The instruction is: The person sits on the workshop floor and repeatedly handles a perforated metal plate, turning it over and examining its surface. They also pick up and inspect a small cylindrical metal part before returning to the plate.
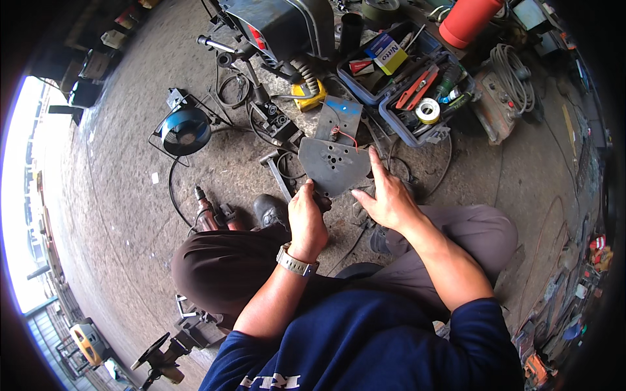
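A dark grey metal plate [334, 166] with a curved left edge and a cluster of small drilled holes is held up in front of me, between both hands. My left hand [308, 218] is closed on its lower left edge, the fingers hidden beneath. My right hand [392, 203] grips the right side, the index finger along the edge near the upper corner and the thumb by the lower edge. Just beyond lies another metal plate [340, 118] with blue marking on it. A thin red cord [349, 135] runs beside the two plates.
An open toolbox [396, 132] full of tools and small boxes stands at far right. Beyond it are a red cylinder [468, 25] and a coiled cable [512, 81]. A blue fan [185, 131] and a power drill [207, 212] rest on the concrete floor [124, 176] at left.
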Action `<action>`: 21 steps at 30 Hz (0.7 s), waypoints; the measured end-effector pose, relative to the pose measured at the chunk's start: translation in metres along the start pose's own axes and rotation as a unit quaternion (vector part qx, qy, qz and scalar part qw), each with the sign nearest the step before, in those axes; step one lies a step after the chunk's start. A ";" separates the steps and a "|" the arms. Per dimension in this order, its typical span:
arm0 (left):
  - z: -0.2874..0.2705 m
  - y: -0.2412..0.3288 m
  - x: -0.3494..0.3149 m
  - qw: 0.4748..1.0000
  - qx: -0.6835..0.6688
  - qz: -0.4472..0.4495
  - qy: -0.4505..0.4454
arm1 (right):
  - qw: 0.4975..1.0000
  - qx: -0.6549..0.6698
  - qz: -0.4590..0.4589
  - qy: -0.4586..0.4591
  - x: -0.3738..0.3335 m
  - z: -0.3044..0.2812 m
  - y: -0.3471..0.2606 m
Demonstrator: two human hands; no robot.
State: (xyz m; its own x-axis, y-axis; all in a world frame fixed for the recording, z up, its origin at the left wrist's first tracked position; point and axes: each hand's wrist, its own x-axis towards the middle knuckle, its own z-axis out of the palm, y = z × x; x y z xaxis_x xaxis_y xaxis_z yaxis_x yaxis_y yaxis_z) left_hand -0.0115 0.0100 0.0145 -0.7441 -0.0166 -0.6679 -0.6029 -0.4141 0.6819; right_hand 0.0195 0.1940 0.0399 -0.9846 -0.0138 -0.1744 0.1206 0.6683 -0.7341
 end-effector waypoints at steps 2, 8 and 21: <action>0.000 0.002 0.000 1.000 0.002 -0.002 -0.002 | 1.000 -0.018 -0.012 0.008 0.000 0.003 0.003; -0.010 -0.004 0.007 1.000 0.001 0.000 -0.028 | 0.998 -0.062 0.025 -0.014 0.001 -0.002 -0.001; -0.036 -0.051 0.009 0.979 0.189 0.006 -0.071 | 0.976 -0.107 -0.050 -0.184 -0.014 0.008 0.009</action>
State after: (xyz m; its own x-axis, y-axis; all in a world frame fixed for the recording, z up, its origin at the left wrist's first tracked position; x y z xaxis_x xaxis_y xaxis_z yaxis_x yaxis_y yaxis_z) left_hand 0.0229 -0.0016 -0.0365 -0.7676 0.1195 -0.6297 -0.6379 -0.0476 0.7686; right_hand 0.0357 0.1936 0.0306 -0.8735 -0.3257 -0.3618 -0.0407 0.7894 -0.6125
